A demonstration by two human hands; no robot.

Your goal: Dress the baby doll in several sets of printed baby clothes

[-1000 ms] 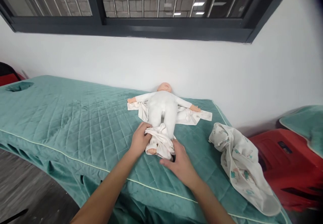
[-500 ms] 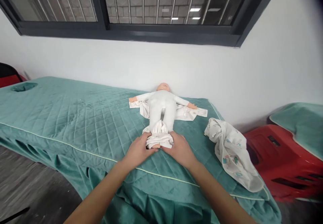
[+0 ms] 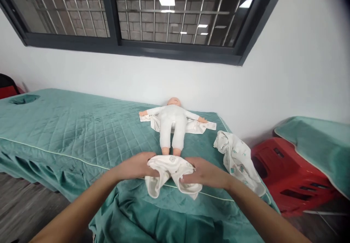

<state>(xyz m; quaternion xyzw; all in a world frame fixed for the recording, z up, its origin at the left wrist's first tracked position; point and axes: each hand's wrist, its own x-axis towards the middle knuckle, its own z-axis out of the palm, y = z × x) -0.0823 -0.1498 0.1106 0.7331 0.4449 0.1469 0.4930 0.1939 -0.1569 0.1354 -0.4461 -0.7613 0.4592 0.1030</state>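
A baby doll (image 3: 172,118) in a white body lies on its back, arms spread, head toward the wall and bare feet toward me. Just in front of its feet, small white baby pants (image 3: 172,162) hang over the bed's near edge, legs drooping toward me. My left hand (image 3: 142,166) is closed on one side of their waist, and my right hand (image 3: 201,172) grips the other side. Under the doll's back and arms a white baby shirt (image 3: 202,127) lies spread out.
A crumpled white printed cloth (image 3: 237,157) lies at the right end of the green quilted bed (image 3: 82,126). Beyond that end stands a red plastic stool (image 3: 290,173), partly under a green cover (image 3: 319,141). A barred window (image 3: 175,13) is in the wall behind.
The pants, bunched around the doll's ankles before, are now off its feet and hang open between my hands. Both hands have moved toward me and apart. The view has tilted up slightly.
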